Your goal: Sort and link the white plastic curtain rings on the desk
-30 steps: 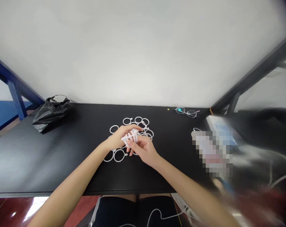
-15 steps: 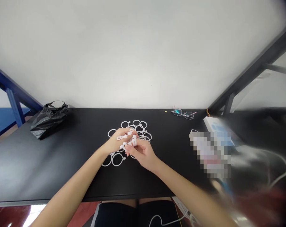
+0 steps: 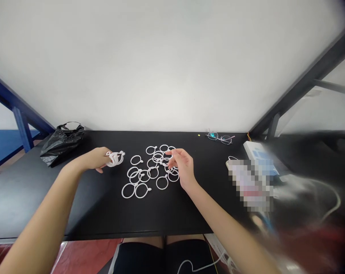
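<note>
My left hand (image 3: pixel 95 158) is closed around a bunch of white curtain rings (image 3: pixel 115 159), which stick out to the right of its fingers over the left side of the table. Several more white curtain rings (image 3: pixel 153 172), each with a small eyelet, lie loose and partly overlapping in the middle. Over the right edge of this spread hovers my right hand (image 3: pixel 184 163), its fingers loosely curled and apart, with nothing visible in them. It covers part of the rings beneath, so whether a fingertip touches one is hard to see.
On the black table (image 3: pixel 104 217) a black plastic bag (image 3: pixel 64 142) stands at the back left. Eyeglasses (image 3: pixel 219 137) lie at the back right, close to a tiny yellow speck (image 3: pixel 199 135). A white box (image 3: pixel 256 152) and a blurred-out item (image 3: pixel 249 186) sit at the right.
My hands, together over the rings before, have parted. The left one has moved left with the bunch of curtain rings; the right one has shifted right and slightly up, over the loose rings.
</note>
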`<state>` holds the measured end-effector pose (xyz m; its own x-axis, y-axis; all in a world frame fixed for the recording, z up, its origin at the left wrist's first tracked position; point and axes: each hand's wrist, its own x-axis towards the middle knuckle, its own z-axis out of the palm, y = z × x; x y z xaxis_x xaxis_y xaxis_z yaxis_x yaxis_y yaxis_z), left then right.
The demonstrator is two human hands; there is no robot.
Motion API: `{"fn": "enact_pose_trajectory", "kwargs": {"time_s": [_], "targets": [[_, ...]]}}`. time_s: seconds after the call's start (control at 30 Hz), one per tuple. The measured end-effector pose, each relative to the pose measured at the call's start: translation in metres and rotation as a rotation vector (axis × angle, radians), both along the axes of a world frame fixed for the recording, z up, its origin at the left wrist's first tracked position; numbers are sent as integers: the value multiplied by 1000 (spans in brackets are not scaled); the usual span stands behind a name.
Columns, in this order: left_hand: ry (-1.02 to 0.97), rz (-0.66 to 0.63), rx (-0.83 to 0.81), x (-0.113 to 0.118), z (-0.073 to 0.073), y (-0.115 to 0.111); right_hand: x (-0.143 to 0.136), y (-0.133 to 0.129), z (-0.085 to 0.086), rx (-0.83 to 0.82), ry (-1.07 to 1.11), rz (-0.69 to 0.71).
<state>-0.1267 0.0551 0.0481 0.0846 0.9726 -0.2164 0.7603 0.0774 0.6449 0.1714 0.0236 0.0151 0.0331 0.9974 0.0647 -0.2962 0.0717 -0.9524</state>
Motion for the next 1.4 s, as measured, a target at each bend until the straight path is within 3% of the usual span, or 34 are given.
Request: {"fn": "enact_pose_trajectory", "kwargs": {"time_s": [0.07, 0.27, 0.33, 0.43, 0.5, 0.57, 0.63, 0.7, 0.8, 1.0, 1.13, 1.27, 1.4], "targets": [[120, 39, -169, -15, -3, 2, 0, 1, -1, 13, -12, -4], [194, 173, -126, -25, -3, -8, 3, 4, -5, 24, -44, -29], [286, 150, -58, -25, 2, -16, 4, 5, -5, 22, -43, -41], [459, 116, 180, -11, 7, -37, 5, 6, -5, 25, -60, -50], [395, 0, 255, 8, 5, -55, 5, 4, -4, 45, -122, -47], [280, -208, 237, 29, -3, -74, 4, 0, -6, 157, -286, -19], [242, -327, 213, 46, -14, -89, 0, -8, -9, 403, -545, 74], [271, -318, 206, 55, -25, -98, -7, -16, -14, 693, -758, 256], [327, -258, 194, 61, -36, -101, -19, -27, -25, 834, -992, 419], [541, -246, 207, 73, -34, -93, -27, -28, -37, 733, -1092, 447], [636, -326, 259, 78, -29, -88, -23, -23, -37, 708, -1075, 402], [607, -362, 247, 75, -27, -84, -20, -21, -33, 645, -990, 381], [441, -327, 229, 71, -29, -81, -17, -18, -26, 474, -767, 277]]}}
